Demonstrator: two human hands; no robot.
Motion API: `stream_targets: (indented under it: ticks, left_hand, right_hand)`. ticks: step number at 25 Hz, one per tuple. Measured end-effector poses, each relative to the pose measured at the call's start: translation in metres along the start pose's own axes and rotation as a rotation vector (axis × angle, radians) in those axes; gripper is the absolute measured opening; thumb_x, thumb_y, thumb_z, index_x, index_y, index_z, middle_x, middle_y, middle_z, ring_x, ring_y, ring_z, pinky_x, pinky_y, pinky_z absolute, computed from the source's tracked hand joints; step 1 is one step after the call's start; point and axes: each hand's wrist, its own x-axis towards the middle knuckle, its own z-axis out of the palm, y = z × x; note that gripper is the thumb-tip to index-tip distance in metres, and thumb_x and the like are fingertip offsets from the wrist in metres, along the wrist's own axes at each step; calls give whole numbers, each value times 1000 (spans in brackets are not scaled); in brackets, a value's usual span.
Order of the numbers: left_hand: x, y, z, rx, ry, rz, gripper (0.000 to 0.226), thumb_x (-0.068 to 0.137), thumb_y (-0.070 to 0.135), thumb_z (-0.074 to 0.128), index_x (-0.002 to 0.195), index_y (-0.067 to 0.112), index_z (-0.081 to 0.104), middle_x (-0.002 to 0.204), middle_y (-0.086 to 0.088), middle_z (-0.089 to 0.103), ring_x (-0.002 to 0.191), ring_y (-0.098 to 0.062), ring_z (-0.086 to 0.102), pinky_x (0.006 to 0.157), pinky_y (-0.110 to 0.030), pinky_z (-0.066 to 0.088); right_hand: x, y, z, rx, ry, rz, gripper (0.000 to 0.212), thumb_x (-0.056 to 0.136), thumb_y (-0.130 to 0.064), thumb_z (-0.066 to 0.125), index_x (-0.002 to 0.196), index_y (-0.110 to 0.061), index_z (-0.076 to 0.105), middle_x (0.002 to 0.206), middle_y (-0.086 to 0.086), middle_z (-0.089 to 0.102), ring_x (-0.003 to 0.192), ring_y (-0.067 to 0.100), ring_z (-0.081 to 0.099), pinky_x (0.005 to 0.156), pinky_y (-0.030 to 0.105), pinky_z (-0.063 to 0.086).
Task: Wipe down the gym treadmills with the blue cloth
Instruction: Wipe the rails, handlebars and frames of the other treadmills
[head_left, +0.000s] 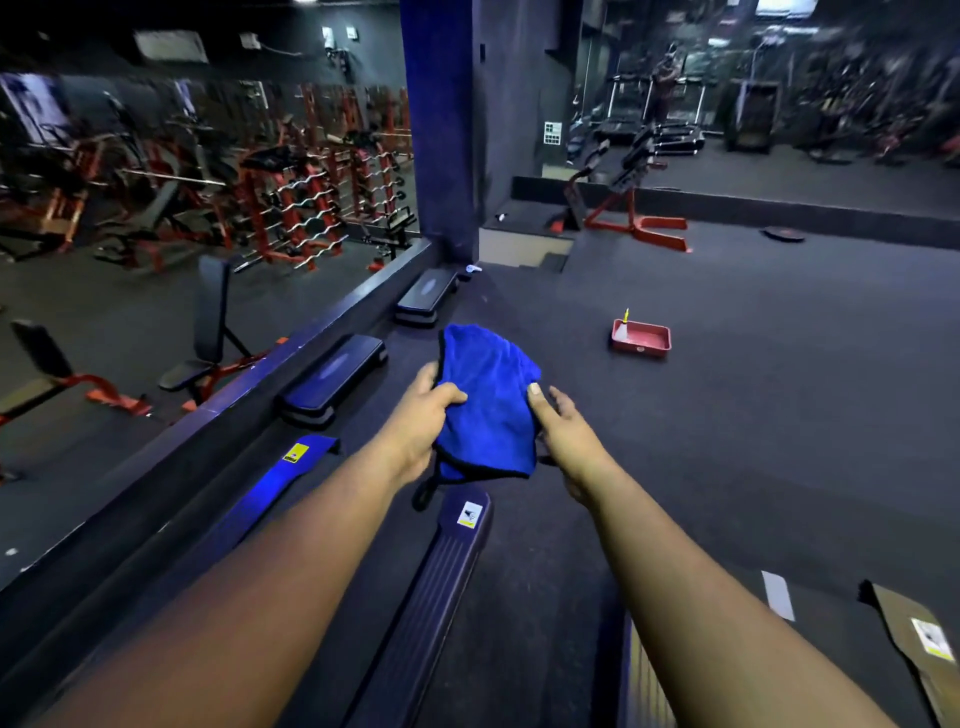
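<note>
Head cam is looking down at the blue cloth (488, 410), which is hanging in mid-air between both hands, above the back end of a treadmill deck (524, 613). Left hand (421, 426) is gripping the cloth's left edge with fingers curled round it and thumb on top; right hand (566, 436) is holding the right edge, thumb pressing on the front while the fingers are going behind, so I can't see how tightly they're curling.

Looks to me like the person is folding or bunching it into a pad before wiping. To do that well I'd be squaring it into a flat, thick pad so a clean face is meeting the surface, and tucking in the loose corner dangling below so it isn't dragging.

Cloth is reading as plush microfibre, soft and floppy, with a thin black stitched hem. Side rail (431, 597) under the hands is dark, long and ribbed with a sticker near its rounded tip, so the grooves are probably wanting lengthwise strokes. Floor (753, 415) is looking like matte rubber matting. Further off, a red tray (642, 339) is sitting on that floor, well apart from the treadmill.
</note>
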Motion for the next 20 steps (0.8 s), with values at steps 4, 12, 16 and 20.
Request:
stream_targets:
  ticks: [4,12,16,20]
  left_hand:
    - [70,-11,25,-45,-19,-45,29,91,1,55,118,12,56,110,-12,71,95,-20,70,78,-31,55]
    - [250,-43,29,17,40,-30,32,94,35,65,112,9,72,107,-4,76,105,-19,71,96,-38,54]
    - [322,-34,-17,86,157,-45,50,85,62,65,107,17,73,106,3,76,106,-18,70,100,-42,50]
    - [354,-3,-80,142,446,43,66,75,79,56,114,27,66,110,6,72,104,-14,66,98,-44,52]
  right_hand:
    - [70,-17,-32,103,-23,-19,10,96,-28,62,102,-20,62,85,-11,71,75,8,66,63,23,52]
    - [252,-41,-44,55,-31,-121,24,93,-3,59,114,-13,57,80,-5,70,70,7,66,55,18,48]
    - [341,-56,1,38,-169,-101,40,91,-23,72,126,-16,56,105,11,75,95,22,73,73,30,55]
    - [411,-87,76,-144,-333,-177,27,90,-34,72,110,-17,66,106,4,74,103,25,70,91,48,57]
